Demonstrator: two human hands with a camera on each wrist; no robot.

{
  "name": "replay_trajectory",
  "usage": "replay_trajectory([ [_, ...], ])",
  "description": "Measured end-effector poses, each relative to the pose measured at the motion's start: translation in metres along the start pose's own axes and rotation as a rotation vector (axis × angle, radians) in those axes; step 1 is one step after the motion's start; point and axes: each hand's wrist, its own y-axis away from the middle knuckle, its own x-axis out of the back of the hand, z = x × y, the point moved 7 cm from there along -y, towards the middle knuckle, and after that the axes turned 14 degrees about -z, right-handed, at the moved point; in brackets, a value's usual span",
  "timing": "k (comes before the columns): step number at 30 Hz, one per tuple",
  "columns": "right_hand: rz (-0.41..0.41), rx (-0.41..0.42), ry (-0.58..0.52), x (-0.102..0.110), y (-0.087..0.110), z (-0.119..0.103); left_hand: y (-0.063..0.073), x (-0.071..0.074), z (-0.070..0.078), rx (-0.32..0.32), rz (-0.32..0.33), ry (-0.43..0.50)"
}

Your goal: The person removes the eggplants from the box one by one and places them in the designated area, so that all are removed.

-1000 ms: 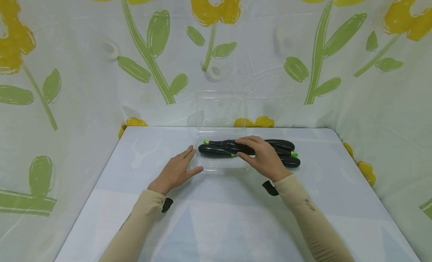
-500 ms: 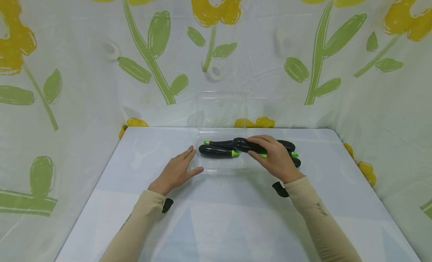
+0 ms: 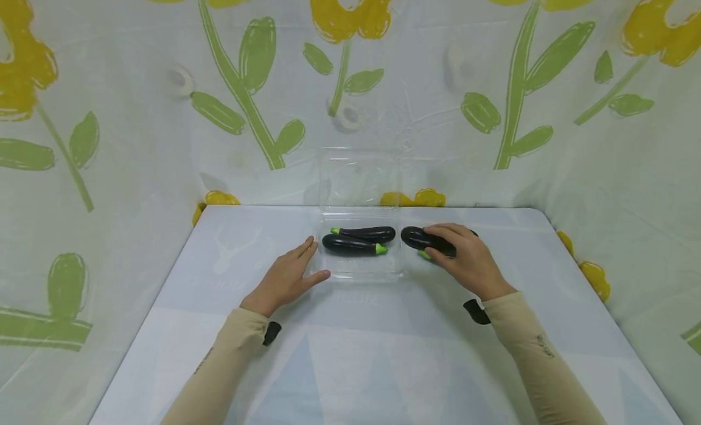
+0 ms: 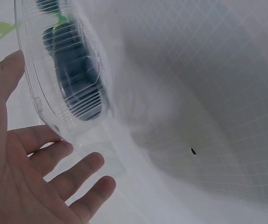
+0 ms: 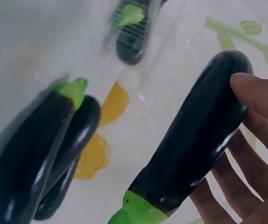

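An eggplant (image 5: 194, 135), dark with a green cap, is gripped by my right hand (image 3: 468, 260), thumb on one side and fingers on the other. That hand is just right of a clear plastic clamshell box (image 3: 361, 268). Inside the box lie two eggplants, a front one (image 3: 350, 245) and a rear one (image 3: 372, 234). My left hand (image 3: 285, 276) stays at the box's left side, fingers extended and fingertips right at its wall. More eggplants (image 5: 26, 158) lie close together beneath the right hand; in the head view they are mostly hidden.
The box's clear lid (image 3: 358, 178) stands raised at the back, before the flower-patterned curtain (image 3: 416, 108). This curtain also encloses both sides of the white table (image 3: 350, 352). Forward of the box and hands extends the table's printed surface.
My right hand has moved right with the eggplant, from over the box to beside it. Both eggplants in the box now show fully. The left hand has kept its place.
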Motion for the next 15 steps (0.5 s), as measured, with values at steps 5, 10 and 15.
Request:
replay_trajectory([
  [5, -0.017, -0.042, -0.001, -0.002, 0.009, 0.014, 0.001, 0.000, -0.001, -0.005, 0.005, 0.004],
  [10, -0.044, -0.073, 0.000, -0.007, 0.020, 0.026, 0.000, 0.000, 0.000, -0.003, 0.000, 0.006],
  [15, -0.074, -0.103, 0.010, -0.012, 0.029, 0.037, 0.000, 0.000, 0.000, 0.001, -0.002, -0.001],
])
